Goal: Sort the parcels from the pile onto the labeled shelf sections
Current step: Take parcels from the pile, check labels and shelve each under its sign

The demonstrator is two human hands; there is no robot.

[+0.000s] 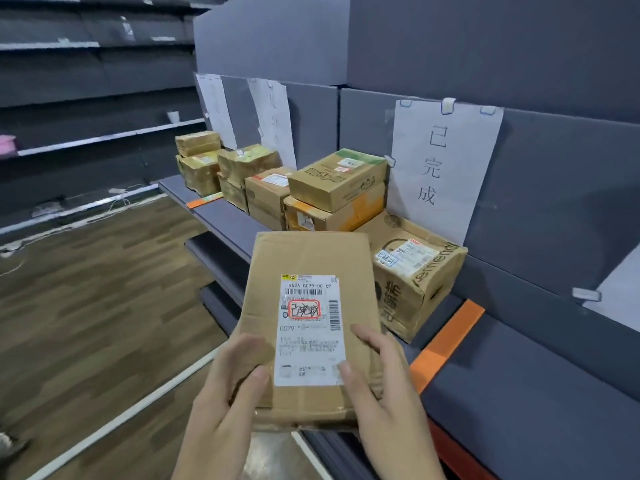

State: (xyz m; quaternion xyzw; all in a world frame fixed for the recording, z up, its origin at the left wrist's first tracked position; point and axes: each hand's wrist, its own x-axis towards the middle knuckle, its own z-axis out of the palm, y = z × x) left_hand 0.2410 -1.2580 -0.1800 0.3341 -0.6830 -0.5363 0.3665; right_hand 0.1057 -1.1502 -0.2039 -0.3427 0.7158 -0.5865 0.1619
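I hold a flat brown cardboard parcel [308,258] in front of me, its white shipping label facing up with red-boxed handwriting on it. My left hand [225,393] grips its near left corner and my right hand [381,379] grips its near right edge, thumbs on top. It hovers over the front edge of the grey shelf [519,375]. Just beyond it a printed brown box [415,275] sits on the shelf under a handwritten paper sign [440,168].
Further left along the shelf stand stacked cardboard boxes [336,181] and tape-wrapped parcels [207,161] under two more paper signs [270,112]. Orange strips [446,341] mark the section borders. Wooden floor [86,306] lies to the left, with dark shelving [86,98] behind.
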